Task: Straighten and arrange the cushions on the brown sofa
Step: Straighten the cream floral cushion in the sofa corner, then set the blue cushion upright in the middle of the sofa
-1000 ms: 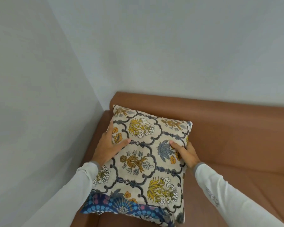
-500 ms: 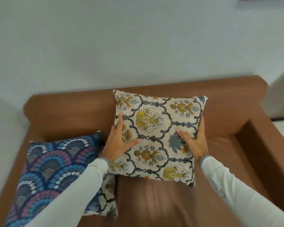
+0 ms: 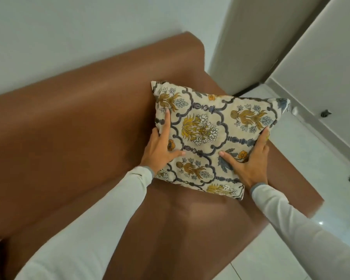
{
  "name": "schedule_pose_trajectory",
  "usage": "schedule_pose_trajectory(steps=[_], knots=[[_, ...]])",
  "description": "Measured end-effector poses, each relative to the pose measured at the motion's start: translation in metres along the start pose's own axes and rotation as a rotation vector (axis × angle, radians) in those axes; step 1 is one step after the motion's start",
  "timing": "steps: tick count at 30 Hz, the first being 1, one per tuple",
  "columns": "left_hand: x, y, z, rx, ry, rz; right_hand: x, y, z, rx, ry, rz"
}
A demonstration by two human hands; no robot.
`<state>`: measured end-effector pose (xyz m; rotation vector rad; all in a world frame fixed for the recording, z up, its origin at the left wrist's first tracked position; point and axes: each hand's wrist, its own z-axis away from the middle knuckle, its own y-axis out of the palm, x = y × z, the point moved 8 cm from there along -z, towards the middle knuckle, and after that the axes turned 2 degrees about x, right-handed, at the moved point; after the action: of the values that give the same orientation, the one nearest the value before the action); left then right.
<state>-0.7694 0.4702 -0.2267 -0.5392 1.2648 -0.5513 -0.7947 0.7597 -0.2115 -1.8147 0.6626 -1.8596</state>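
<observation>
Sofa: brown leather sofa (image 3: pixel 73 126) is seen at an angle, its backrest set against a pale wall (image 3: pixel 69 33).
Left hand: left hand (image 3: pixel 162 147) is laid on the cushion's left edge, forefinger stretched upward, thumb spread wide across the front, other fingers hidden behind.
Cushion: cream floral cushion (image 3: pixel 206 136) is held up at the sofa's right end, its upper part reaching past the armrest (image 3: pixel 303 188); whether its lower edge touches the seat cannot be told.
Right hand: right hand (image 3: pixel 249 162) is pressed on the right edge, thumb splayed inward, fingers together along the side.
Floor: white tiled floor (image 3: pixel 303 142) is seen at right.
</observation>
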Motion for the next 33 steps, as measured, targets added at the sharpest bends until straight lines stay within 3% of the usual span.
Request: schedule_pose_trajectory(steps=[4, 7, 11, 17, 27, 31, 33], knots=[[0.016, 0.044, -0.023, 0.034, -0.026, -0.071, -0.047, 0.01, -0.018, 0.038, 0.014, 0.125], [0.024, 0.051, -0.019, -0.03, -0.026, -0.226, -0.049, 0.008, -0.01, -0.096, -0.066, 0.351], [0.024, 0.037, 0.015, -0.227, 0.035, -0.543, -0.01, 0.018, 0.011, -0.216, -0.268, 0.683], [0.055, -0.011, 0.108, -0.36, 0.108, -0.729, 0.081, 0.088, 0.064, -0.118, -0.606, 0.757], [0.21, -0.163, 0.341, -0.499, -0.262, -0.875, 0.25, 0.261, 0.236, 0.093, -1.035, 0.688], [0.278, -0.219, 0.464, -0.546, -0.452, -0.875, 0.307, 0.334, 0.338, 0.239, -1.095, 0.566], [0.316, -0.247, 0.524, -0.567, -0.575, -0.858, 0.321, 0.371, 0.386, 0.402, -1.037, 0.493]])
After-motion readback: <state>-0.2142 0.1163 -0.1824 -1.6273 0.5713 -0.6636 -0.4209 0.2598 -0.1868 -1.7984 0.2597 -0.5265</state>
